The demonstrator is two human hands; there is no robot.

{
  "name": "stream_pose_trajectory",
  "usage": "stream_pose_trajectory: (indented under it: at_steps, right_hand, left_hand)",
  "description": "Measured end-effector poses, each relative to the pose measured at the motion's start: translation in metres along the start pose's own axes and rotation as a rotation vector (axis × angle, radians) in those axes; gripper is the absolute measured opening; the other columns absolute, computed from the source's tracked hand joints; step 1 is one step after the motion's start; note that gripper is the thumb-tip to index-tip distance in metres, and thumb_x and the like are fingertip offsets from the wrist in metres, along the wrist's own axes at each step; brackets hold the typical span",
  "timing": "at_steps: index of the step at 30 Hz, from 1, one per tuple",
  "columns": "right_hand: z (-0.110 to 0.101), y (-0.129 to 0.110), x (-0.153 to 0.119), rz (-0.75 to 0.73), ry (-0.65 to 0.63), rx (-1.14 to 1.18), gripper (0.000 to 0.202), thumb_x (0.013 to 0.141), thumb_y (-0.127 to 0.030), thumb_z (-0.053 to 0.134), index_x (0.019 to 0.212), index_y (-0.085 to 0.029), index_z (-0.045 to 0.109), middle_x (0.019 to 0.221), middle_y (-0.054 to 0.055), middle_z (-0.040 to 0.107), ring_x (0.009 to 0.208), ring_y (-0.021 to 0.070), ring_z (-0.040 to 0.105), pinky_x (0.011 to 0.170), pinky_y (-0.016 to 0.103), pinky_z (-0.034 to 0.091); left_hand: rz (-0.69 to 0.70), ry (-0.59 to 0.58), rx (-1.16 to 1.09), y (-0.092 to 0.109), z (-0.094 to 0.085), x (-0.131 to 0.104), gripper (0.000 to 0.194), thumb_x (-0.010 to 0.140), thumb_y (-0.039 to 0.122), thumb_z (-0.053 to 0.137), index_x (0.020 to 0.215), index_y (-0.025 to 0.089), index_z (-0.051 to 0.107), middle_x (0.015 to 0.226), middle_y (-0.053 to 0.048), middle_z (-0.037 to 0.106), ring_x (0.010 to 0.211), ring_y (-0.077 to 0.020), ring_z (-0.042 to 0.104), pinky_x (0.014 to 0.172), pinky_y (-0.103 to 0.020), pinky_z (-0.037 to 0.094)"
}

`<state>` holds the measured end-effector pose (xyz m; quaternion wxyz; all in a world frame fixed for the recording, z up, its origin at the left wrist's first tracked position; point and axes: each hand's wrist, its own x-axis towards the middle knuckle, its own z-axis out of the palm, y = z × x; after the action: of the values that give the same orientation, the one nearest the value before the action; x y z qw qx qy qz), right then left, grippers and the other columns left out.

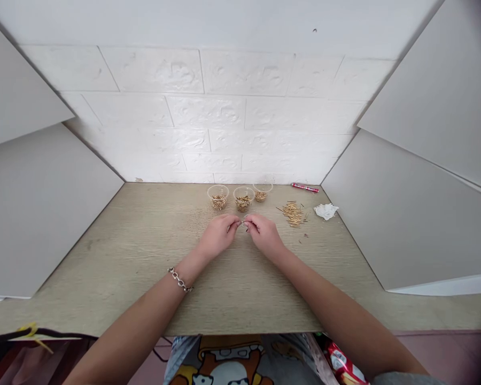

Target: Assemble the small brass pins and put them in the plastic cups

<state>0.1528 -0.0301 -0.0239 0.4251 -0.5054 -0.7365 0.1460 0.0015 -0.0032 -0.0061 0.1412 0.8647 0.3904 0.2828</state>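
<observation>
My left hand [221, 233] and my right hand [262, 231] meet fingertip to fingertip over the middle of the table. Both are closed in a pinch around something tiny, too small to name; a dark tip shows by the right fingers. Just beyond them stands a clear plastic cup [243, 195] holding small gold-coloured metal pieces. A second clear cup [218, 193] to its left has similar thin gold pieces. Behind on the right, another cup [261, 194] carries a smaller amount, with its clear lid or rim raised at the back.
A pile of slim gold-coloured pins [293, 214] lies right of the cups, with a few loose bits nearby. Farther right are a crumpled white tissue or plastic [326, 211] and a red pen-like stick [305, 187]. Tiny gold pieces [198, 218] are scattered at left. Grey panels flank the table.
</observation>
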Motion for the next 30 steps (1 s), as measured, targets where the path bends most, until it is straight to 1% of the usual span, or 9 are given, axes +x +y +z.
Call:
stream_pose_trajectory:
  at_steps: [4, 7, 10, 14, 17, 24, 27, 30]
  right_hand:
    - [-0.0032, -0.001, -0.0001, -0.079, -0.046, -0.098, 0.015, 0.082, -0.017, 0.037, 0.078, -0.018, 0.051, 0.072, 0.002, 0.053, 0.071, 0.0134, 0.047, 0.065, 0.024, 0.035]
    - [-0.0056, -0.0029, -0.0003, -0.094, -0.08, -0.151, 0.017, 0.083, -0.017, 0.034, 0.078, -0.017, 0.05, 0.074, 0.003, 0.052, 0.071, 0.0138, 0.046, 0.065, 0.024, 0.035]
    - [-0.0071, -0.0035, -0.0005, -0.098, -0.105, -0.174, 0.018, 0.084, -0.017, 0.032, 0.078, -0.017, 0.05, 0.073, 0.003, 0.05, 0.071, 0.0139, 0.045, 0.064, 0.024, 0.035]
    - [-0.0075, -0.0008, -0.0004, -0.112, -0.146, -0.195, 0.018, 0.084, -0.019, 0.032, 0.079, -0.018, 0.05, 0.074, 0.004, 0.05, 0.071, 0.0143, 0.045, 0.064, 0.025, 0.034]
    - [-0.0074, 0.001, 0.0, -0.117, -0.165, -0.196, 0.019, 0.084, -0.019, 0.032, 0.079, -0.019, 0.05, 0.075, 0.004, 0.049, 0.071, 0.0143, 0.045, 0.063, 0.025, 0.034]
    - [-0.0089, -0.0014, 0.0009, -0.11, -0.142, -0.15, 0.017, 0.083, -0.016, 0.033, 0.076, -0.018, 0.049, 0.072, 0.002, 0.049, 0.068, 0.0131, 0.045, 0.063, 0.023, 0.034]
    - [-0.0087, -0.0016, 0.0008, -0.113, -0.146, -0.148, 0.017, 0.083, -0.015, 0.033, 0.075, -0.017, 0.049, 0.071, 0.002, 0.048, 0.067, 0.0127, 0.044, 0.062, 0.023, 0.033]
    - [-0.0081, 0.0, 0.0005, -0.12, -0.162, -0.164, 0.018, 0.082, -0.014, 0.033, 0.076, -0.018, 0.049, 0.072, 0.002, 0.048, 0.067, 0.0127, 0.044, 0.061, 0.023, 0.033]
  left_hand:
    - [0.03, -0.026, 0.021, -0.0007, -0.002, -0.0002, 0.02, 0.081, 0.02, 0.037, 0.078, 0.016, 0.057, 0.075, -0.003, 0.06, 0.073, -0.0132, 0.053, 0.066, -0.024, 0.039]
    - [0.036, -0.04, 0.012, -0.0016, -0.0021, -0.0001, 0.02, 0.081, 0.02, 0.037, 0.079, 0.016, 0.057, 0.077, -0.003, 0.06, 0.074, -0.0136, 0.052, 0.068, -0.024, 0.039]
    - [0.017, -0.056, -0.034, -0.0031, -0.0024, 0.001, 0.02, 0.081, 0.02, 0.037, 0.077, 0.016, 0.057, 0.076, -0.002, 0.06, 0.073, -0.013, 0.053, 0.068, -0.024, 0.039]
    - [-0.024, -0.108, -0.126, -0.0049, -0.004, 0.0031, 0.021, 0.08, 0.021, 0.037, 0.073, 0.017, 0.056, 0.074, 0.0, 0.061, 0.07, -0.0115, 0.053, 0.068, -0.023, 0.04]
    - [-0.031, -0.127, -0.139, -0.0055, -0.0047, 0.0037, 0.021, 0.08, 0.021, 0.037, 0.072, 0.017, 0.057, 0.074, 0.001, 0.061, 0.07, -0.0115, 0.053, 0.069, -0.024, 0.04]
    - [0.014, -0.089, -0.075, -0.006, -0.0006, 0.0019, 0.02, 0.08, 0.019, 0.037, 0.077, 0.017, 0.057, 0.079, -0.002, 0.061, 0.075, -0.013, 0.053, 0.07, -0.025, 0.04]
    - [0.051, -0.069, -0.011, -0.0056, -0.0001, 0.0005, 0.021, 0.081, 0.019, 0.036, 0.079, 0.016, 0.056, 0.079, -0.003, 0.061, 0.077, -0.0137, 0.053, 0.07, -0.025, 0.04]
    - [0.092, -0.075, 0.076, -0.0038, -0.0018, -0.0008, 0.022, 0.082, 0.019, 0.035, 0.082, 0.016, 0.056, 0.078, -0.004, 0.06, 0.077, -0.0146, 0.052, 0.07, -0.026, 0.039]
